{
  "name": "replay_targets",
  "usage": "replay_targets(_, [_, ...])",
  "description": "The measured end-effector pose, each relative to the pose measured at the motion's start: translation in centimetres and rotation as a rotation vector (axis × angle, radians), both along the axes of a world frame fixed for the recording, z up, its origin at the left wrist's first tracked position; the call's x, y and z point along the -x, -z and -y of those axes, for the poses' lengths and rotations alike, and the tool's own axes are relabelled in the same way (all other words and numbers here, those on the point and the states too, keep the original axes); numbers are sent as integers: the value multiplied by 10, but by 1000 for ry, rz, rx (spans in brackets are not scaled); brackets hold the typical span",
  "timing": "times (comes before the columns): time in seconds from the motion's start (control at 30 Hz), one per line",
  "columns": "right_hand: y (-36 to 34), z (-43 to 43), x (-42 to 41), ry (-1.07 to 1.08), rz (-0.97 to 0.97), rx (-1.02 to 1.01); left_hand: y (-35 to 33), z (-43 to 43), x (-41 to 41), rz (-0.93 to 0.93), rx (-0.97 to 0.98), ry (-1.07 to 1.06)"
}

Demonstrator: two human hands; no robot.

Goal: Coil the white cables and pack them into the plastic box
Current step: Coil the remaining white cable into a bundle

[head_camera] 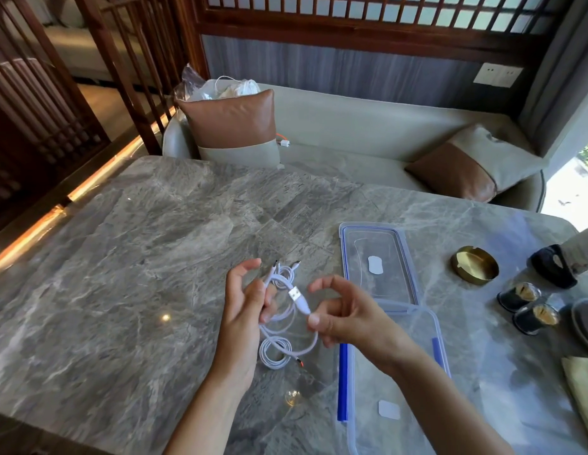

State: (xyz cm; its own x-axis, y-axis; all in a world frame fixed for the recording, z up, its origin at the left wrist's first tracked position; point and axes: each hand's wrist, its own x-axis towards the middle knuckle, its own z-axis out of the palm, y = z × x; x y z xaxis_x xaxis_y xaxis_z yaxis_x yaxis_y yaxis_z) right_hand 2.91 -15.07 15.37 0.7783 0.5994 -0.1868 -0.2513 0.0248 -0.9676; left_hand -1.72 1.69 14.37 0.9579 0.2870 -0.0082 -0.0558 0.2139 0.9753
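Observation:
A white cable (287, 323) hangs in loose loops between my two hands above the marble table (122, 257). My left hand (245, 310) holds several strands between its fingers, with small plugs sticking up past the fingertips. My right hand (343, 315) pinches the cable just below its USB plug (295, 294). A smaller coil (275, 353) of the same cable lies on the table below. The clear plastic box (430, 382) with blue clips sits under my right forearm, with nothing in it. Its lid (378, 262) lies flat beyond it.
A brass ashtray (475, 265), two small dark jars (529, 307) and a black object (553, 266) stand at the right. A sofa with cushions lies beyond the table, and a plastic bag (220, 87) with more white cables sits behind the left cushion.

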Motion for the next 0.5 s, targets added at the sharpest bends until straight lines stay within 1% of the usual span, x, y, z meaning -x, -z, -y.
replay_targets(0.07, [1,-4,2,-30,5,91,-1,4,1,34,-37,31])
replay_targets(0.17, [4,-11,4,11,6,171,-4,12,6,86,-78,152])
replay_targets(0.23, [5,-15,3,47,134,268,-5,15,10,106,-90,239])
replay_targets(0.3, [10,-17,1,72,309,435,-5,17,13,106,-84,317])
replay_targets(0.33, [12,-18,1,67,355,499,-6,18,15,104,-94,346])
replay_targets(0.37, [13,-20,1,59,359,513,-6,19,17,102,-112,361])
replay_targets(0.4, [14,-21,1,41,330,474,-7,19,18,102,-124,363])
replay_targets(0.5, [14,-24,7,-26,105,172,-6,17,19,78,-121,321])
